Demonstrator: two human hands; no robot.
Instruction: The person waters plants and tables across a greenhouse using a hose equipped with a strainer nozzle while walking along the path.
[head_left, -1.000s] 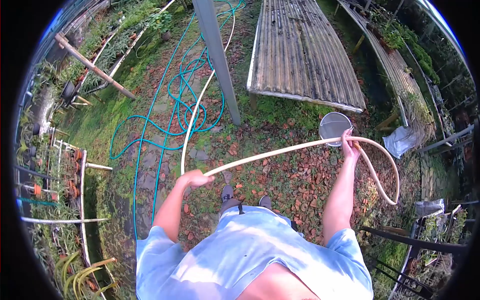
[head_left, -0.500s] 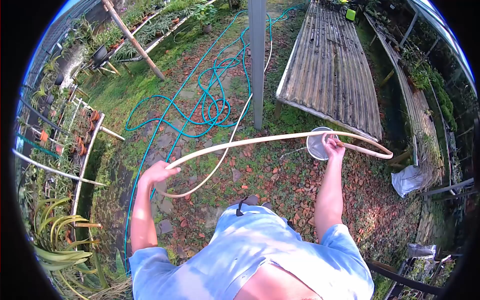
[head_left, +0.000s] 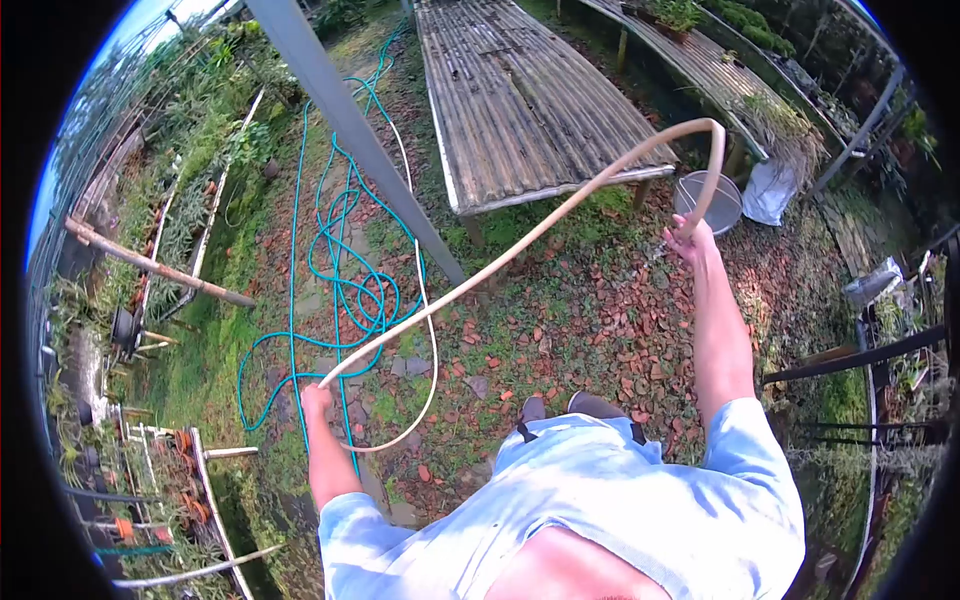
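A cream hose (head_left: 520,241) arches between my two hands. My left hand (head_left: 316,400), at the left, is closed round it, and a loop of the hose hangs down beside that hand. Out to the right, my right hand (head_left: 690,238) grips the hose near its end, with the hose rising above it and bending back left. Just beyond my right hand a grey bucket (head_left: 709,203) stands on the ground beside a white bag (head_left: 770,192).
A tangled teal hose (head_left: 333,262) lies on the ground at the left, by a slanting grey post (head_left: 360,140). Ahead is a corrugated table (head_left: 530,110). Plant benches line both sides. Brick chips (head_left: 600,340) cover the ground near my feet.
The view has turned. My left hand has moved out left and lower, my right hand sits further right, and the hose now arches higher above my right hand.
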